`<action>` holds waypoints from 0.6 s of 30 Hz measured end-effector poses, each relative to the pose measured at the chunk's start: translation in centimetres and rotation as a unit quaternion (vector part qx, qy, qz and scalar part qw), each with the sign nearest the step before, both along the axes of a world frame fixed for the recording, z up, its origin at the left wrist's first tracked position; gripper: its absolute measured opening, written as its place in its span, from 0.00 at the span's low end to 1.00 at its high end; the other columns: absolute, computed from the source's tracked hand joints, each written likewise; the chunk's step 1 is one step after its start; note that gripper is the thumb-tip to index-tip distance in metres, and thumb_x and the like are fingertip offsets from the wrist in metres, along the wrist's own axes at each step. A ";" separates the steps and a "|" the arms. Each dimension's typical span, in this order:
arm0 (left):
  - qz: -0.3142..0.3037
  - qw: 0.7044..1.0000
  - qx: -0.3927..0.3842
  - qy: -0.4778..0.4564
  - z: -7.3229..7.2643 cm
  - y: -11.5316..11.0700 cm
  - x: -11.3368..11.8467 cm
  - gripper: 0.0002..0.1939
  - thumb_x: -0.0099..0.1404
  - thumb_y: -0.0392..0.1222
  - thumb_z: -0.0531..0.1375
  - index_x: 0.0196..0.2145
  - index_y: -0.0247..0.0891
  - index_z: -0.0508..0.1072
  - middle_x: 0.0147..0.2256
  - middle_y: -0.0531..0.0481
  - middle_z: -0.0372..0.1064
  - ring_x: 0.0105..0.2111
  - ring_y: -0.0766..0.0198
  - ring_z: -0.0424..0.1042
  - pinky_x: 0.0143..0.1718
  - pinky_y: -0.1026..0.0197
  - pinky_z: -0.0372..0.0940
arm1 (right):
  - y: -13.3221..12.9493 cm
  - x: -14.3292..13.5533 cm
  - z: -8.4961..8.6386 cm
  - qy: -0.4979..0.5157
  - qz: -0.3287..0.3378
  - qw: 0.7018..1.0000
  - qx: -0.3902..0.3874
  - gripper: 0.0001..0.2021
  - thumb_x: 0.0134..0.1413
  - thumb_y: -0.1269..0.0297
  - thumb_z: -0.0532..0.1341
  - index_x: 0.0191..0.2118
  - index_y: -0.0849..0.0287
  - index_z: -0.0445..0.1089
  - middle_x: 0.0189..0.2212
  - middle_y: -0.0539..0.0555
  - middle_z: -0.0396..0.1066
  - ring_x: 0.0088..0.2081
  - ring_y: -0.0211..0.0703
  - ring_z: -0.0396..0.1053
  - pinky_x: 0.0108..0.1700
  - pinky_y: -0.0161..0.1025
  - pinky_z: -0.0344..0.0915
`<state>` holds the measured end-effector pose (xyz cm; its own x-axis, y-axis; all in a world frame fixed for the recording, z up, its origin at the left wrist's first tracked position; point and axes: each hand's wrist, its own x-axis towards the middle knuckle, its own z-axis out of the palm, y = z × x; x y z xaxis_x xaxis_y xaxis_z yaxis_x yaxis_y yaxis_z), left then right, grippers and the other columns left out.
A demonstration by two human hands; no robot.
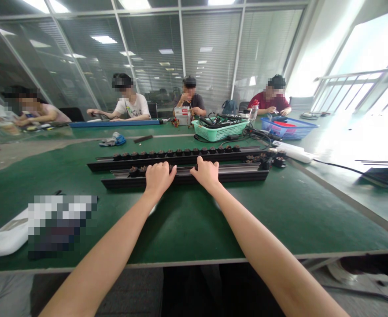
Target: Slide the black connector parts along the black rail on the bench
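A long black channel-shaped rail (pixel 240 177) lies crosswise on the table in front of me, with small dark round parts (pixel 134 170) in its left stretch. My left hand (pixel 160 177) is closed over the rail's middle, thumb toward the right. A short way to the right, my right hand (pixel 206 172) also grips it, fingers curled over the far side. What sits under the fingers is hidden. Just behind lies a second black rail (pixel 174 160), lined with a row of similar round parts (pixel 170 153). Several loose dark parts (pixel 278 162) cluster off the right ends.
Behind the rails are a green basket (pixel 225 132) full of cables, a blue basket (pixel 288 130), a glove (pixel 113 139) and a blue bar (pixel 114 123). A white power strip (pixel 294 152) trails a cable to the right. Several people sit opposite. A white object (pixel 5 237) lies front left.
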<state>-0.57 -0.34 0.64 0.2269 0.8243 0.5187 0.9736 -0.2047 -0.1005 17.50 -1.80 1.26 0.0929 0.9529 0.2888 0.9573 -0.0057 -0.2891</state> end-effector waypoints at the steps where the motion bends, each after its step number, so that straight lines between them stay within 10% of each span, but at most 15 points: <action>1: 0.000 1.000 0.000 0.001 0.0 0.0 0.0 0.27 0.76 0.53 0.44 0.41 0.34 0.77 0.40 0.34 0.78 0.44 0.44 0.76 0.45 0.48 0.62 | 0.0 0.0 0.0 -0.001 -0.001 1.000 -0.001 0.15 0.65 0.60 0.54 0.52 0.60 0.67 0.43 0.62 0.79 0.48 0.55 0.74 0.54 0.49 0.53; 18: 0.003 1.000 0.002 0.010 0.2 -0.2 0.1 0.27 0.76 0.54 0.44 0.40 0.34 0.76 0.40 0.34 0.78 0.44 0.44 0.76 0.44 0.48 0.62 | 0.0 0.3 0.1 0.002 -0.006 1.000 -0.002 0.14 0.64 0.60 0.55 0.51 0.60 0.67 0.42 0.61 0.79 0.48 0.55 0.74 0.53 0.49 0.53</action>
<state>-0.49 -0.52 0.79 0.2331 0.8231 0.5178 0.9725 -0.1992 -0.1210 17.77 -1.82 1.35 0.1055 0.9528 0.2848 0.9558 -0.0181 -0.2935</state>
